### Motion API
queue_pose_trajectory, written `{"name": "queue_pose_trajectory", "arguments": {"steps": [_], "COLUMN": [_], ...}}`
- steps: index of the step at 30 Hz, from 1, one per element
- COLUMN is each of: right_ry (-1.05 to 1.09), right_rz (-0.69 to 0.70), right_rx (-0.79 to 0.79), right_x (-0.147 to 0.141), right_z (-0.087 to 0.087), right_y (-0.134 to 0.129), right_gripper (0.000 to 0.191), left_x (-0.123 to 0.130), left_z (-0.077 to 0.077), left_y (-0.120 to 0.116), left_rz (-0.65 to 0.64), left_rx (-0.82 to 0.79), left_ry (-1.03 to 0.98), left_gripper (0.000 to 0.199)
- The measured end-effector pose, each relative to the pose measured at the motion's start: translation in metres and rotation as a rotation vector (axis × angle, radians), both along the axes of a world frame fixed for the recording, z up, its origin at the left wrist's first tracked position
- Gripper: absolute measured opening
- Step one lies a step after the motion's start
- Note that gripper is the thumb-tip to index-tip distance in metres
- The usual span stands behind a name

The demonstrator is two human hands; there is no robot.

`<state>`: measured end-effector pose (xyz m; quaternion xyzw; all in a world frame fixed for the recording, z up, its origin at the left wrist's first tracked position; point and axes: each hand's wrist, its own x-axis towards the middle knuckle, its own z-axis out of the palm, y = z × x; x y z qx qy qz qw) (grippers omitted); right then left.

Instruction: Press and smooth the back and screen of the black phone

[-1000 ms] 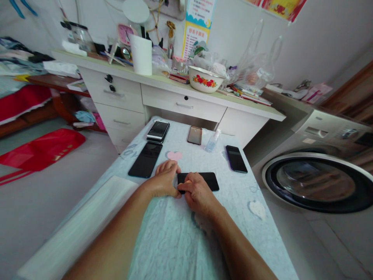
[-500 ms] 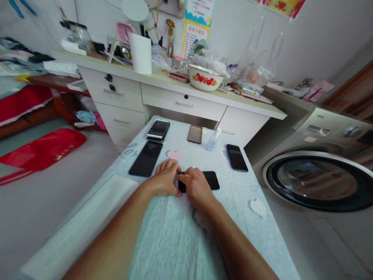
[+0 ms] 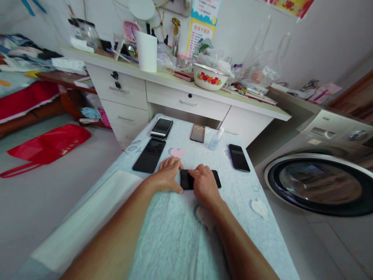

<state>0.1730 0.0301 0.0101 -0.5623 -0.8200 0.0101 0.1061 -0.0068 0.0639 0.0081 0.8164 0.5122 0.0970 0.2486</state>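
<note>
A black phone (image 3: 185, 182) lies flat and sideways on the cloth-covered table (image 3: 169, 233). My left hand (image 3: 167, 177) holds its left end, with the thumb at the near corner and the fingers at the far one. Over the middle of the same phone is my right hand (image 3: 205, 184), its fingers bent and pressed together on the screen; whatever they may hold is hidden. A larger dark phone (image 3: 149, 155) rests just beyond my left hand, and a clear spray bottle (image 3: 215, 140) stands farther back.
Stacked phones (image 3: 161, 127) and a brown phone case (image 3: 198, 133) are at the table's far side, another phone (image 3: 239, 157) at the right. A white strip (image 3: 87, 221) runs along the left edge. Beyond are a white desk (image 3: 186, 87) and a washing machine (image 3: 320, 155).
My right hand has slid to the right along the phone, uncovering more of its left part. My left hand stays at the left end. The whole view has shifted slightly.
</note>
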Motion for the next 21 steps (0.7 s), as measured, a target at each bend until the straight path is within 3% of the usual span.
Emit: {"name": "queue_pose_trajectory", "arguments": {"steps": [21], "right_ry": [0.072], "right_rz": [0.164], "right_rx": [-0.053], "right_x": [-0.009], "right_z": [0.003], "right_y": [-0.002], "right_gripper": [0.025], "left_x": [-0.001], "left_z": [-0.002], "left_y": [0.001], "left_rz": [-0.007], "left_rx": [0.015], "left_ry": [0.006], "left_gripper": [0.070]}}
